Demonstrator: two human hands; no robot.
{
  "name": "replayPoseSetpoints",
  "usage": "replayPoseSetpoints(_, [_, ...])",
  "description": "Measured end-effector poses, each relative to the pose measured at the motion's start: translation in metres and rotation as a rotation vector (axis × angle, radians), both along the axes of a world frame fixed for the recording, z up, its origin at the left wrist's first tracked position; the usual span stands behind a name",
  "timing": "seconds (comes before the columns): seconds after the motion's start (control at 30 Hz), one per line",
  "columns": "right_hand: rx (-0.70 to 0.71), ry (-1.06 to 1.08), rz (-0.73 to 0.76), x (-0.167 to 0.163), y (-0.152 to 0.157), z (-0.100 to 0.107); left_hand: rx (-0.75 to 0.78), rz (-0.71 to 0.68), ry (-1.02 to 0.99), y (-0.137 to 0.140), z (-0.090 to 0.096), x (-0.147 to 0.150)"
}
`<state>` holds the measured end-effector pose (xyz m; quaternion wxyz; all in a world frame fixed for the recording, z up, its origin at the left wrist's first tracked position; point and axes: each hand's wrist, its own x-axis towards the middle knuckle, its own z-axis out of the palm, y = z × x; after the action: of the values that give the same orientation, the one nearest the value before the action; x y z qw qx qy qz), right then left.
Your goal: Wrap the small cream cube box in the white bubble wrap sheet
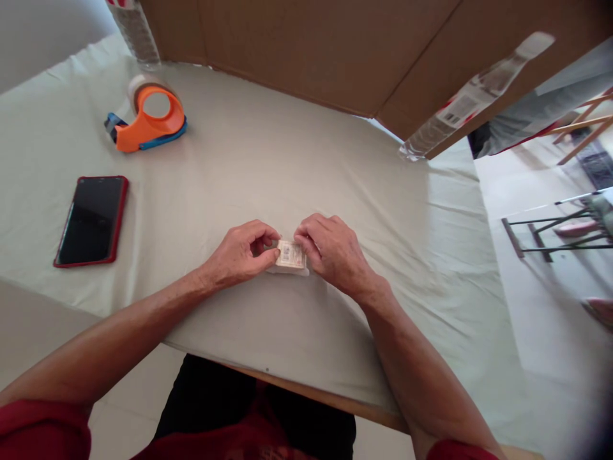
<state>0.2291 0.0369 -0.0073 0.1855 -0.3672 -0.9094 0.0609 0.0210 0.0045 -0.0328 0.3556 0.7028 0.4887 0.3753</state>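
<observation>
Between my two hands, near the front of the cloth-covered table, is a small pale box [290, 254] with printed markings on its top. A whitish edge shows beneath it; what that is I cannot make out. My left hand [246, 249] pinches the box's left end between thumb and fingers. At the other end, my right hand [330, 250] has its bent fingers closed on the upper right corner. The fingertips partly cover both ends.
To the left lies a dark-screened phone [92, 220] in a red case. Behind it stands an orange and blue tape dispenser [151, 118]. A cardboard panel [297, 51] rises along the back, with plastic bottles [472, 102] [136, 32] at its sides. The table's wooden edge [325, 399] is close to my lap.
</observation>
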Motion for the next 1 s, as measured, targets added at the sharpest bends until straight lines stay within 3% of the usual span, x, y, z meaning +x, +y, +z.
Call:
replayPoseSetpoints(0.17, [-0.086, 0.049, -0.051, 0.005, 0.002, 0.006, -0.001, -0.009, 0.006, -0.001, 0.001, 0.000])
replayPoseSetpoints(0.37, [-0.186, 0.104, 0.064, 0.020, 0.002, 0.017, -0.008, -0.008, -0.006, -0.001, 0.000, -0.001])
replayPoseSetpoints(0.63, [-0.167, 0.101, 0.026, 0.006, 0.001, 0.005, 0.010, -0.016, 0.005, -0.001, -0.001, -0.001])
replayPoseSetpoints(0.83, [-0.173, 0.208, -0.024, 0.001, 0.000, 0.002, 0.116, 0.034, 0.057, -0.001, -0.003, -0.002])
replayPoseSetpoints(1.0, [-0.145, 0.294, -0.092, 0.002, 0.000, 0.004, 0.014, 0.023, 0.034, -0.001, -0.002, -0.003])
